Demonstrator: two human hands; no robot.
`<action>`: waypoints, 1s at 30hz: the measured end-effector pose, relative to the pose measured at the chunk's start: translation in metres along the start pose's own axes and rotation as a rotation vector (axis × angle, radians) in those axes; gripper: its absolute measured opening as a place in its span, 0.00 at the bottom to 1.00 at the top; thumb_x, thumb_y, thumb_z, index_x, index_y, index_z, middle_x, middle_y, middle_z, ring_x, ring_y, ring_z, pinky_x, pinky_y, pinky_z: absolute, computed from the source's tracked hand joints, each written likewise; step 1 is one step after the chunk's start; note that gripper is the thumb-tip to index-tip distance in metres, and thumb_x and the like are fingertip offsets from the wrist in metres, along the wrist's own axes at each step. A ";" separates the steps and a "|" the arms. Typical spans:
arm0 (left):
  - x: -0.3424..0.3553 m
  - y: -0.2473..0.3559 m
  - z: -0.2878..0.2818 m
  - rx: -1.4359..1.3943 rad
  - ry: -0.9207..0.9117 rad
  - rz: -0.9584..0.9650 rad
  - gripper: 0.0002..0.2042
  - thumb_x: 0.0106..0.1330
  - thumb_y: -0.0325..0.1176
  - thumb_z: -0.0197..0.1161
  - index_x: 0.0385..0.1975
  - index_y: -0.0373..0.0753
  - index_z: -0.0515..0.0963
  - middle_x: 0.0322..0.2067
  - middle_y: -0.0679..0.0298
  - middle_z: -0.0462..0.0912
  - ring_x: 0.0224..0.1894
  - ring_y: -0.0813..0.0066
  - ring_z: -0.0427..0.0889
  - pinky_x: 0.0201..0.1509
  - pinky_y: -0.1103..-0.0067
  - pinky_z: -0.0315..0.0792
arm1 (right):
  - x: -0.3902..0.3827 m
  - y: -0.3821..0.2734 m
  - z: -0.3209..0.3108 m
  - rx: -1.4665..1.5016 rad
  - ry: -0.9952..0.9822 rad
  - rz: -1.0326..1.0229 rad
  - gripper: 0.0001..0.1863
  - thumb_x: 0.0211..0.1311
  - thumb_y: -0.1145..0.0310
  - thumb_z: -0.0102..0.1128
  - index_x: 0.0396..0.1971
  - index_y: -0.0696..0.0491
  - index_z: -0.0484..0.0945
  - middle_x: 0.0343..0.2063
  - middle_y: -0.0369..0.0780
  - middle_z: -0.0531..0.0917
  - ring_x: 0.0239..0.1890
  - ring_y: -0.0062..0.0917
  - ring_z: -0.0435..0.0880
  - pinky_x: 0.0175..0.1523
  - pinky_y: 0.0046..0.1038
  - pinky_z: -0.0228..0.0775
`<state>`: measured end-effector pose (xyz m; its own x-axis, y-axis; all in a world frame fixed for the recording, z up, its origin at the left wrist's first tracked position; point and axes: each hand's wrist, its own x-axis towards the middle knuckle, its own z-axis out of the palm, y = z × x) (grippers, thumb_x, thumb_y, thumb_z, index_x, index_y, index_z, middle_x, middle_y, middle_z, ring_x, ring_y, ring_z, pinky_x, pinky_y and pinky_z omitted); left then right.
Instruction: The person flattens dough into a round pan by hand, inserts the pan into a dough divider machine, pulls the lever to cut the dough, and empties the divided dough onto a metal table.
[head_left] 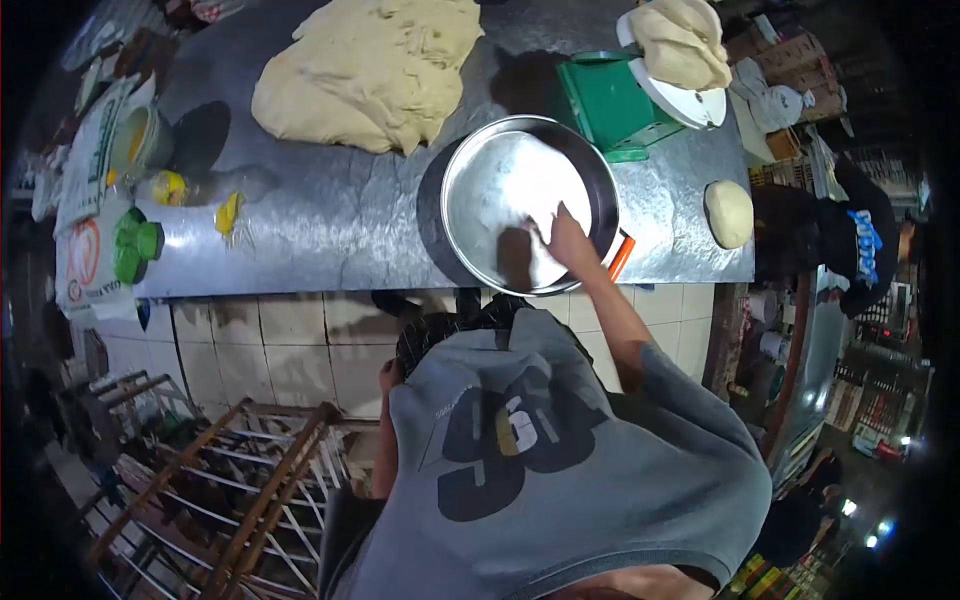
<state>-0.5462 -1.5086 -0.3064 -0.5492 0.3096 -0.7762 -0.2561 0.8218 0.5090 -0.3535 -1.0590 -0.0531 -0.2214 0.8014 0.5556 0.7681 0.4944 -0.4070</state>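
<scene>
My right hand (568,243) reaches into a round metal pan (470,200) on the steel table, fingers apart at its inner surface, with a bright glare beside them. An orange-handled tool (622,258) lies at the pan's right edge. My left hand (389,376) hangs low by my body, its fingers mostly hidden. A large mass of pale dough (365,70) lies behind the pan. A green scale (610,105) with a lump of dough (680,45) on its white tray stands at back right. A dough ball (728,213) rests on the table's right side.
On the table's left (280,220) are plastic bottles (165,188), green items (135,245), a tub and printed sacks (85,250). A rack (240,460) stands behind me at lower left. One person (850,240) works at right, another (800,510) is farther down.
</scene>
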 end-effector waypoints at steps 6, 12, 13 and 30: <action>-0.019 -0.026 -0.005 -0.210 0.019 0.224 0.17 0.63 0.40 0.54 0.43 0.34 0.76 0.36 0.57 0.82 0.37 0.72 0.80 0.37 0.76 0.72 | 0.078 0.005 -0.065 0.106 -0.242 -0.116 0.23 0.53 0.63 0.63 0.48 0.57 0.74 0.43 0.48 0.80 0.43 0.38 0.79 0.52 0.37 0.68; -0.053 0.160 -0.013 -0.156 0.225 0.435 0.11 0.63 0.36 0.58 0.36 0.34 0.75 0.30 0.59 0.80 0.33 0.76 0.77 0.36 0.79 0.70 | 0.056 0.006 0.020 0.366 -0.647 0.103 0.23 0.58 0.60 0.56 0.52 0.55 0.70 0.45 0.47 0.78 0.43 0.40 0.79 0.48 0.33 0.71; -0.070 0.202 -0.014 -0.198 0.179 0.509 0.11 0.63 0.36 0.58 0.37 0.34 0.75 0.31 0.60 0.79 0.33 0.77 0.77 0.36 0.80 0.70 | 0.041 -0.014 0.013 0.037 -0.789 0.041 0.26 0.59 0.57 0.54 0.55 0.53 0.67 0.48 0.47 0.76 0.47 0.41 0.77 0.52 0.34 0.69; -0.060 0.334 0.070 0.042 0.207 0.895 0.25 0.56 0.28 0.53 0.57 0.34 0.60 0.45 0.40 0.65 0.48 0.40 0.65 0.53 0.59 0.61 | -0.014 -0.020 0.005 -0.142 -0.762 -0.296 0.28 0.63 0.45 0.38 0.58 0.42 0.68 0.66 0.52 0.45 0.68 0.47 0.43 0.66 0.52 0.33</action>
<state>-0.5431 -1.2196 -0.1157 -0.6612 0.7501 -0.0147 0.3603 0.3346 0.8708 -0.3688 -1.0787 -0.0564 -0.7337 0.6784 -0.0390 0.6712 0.7145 -0.1974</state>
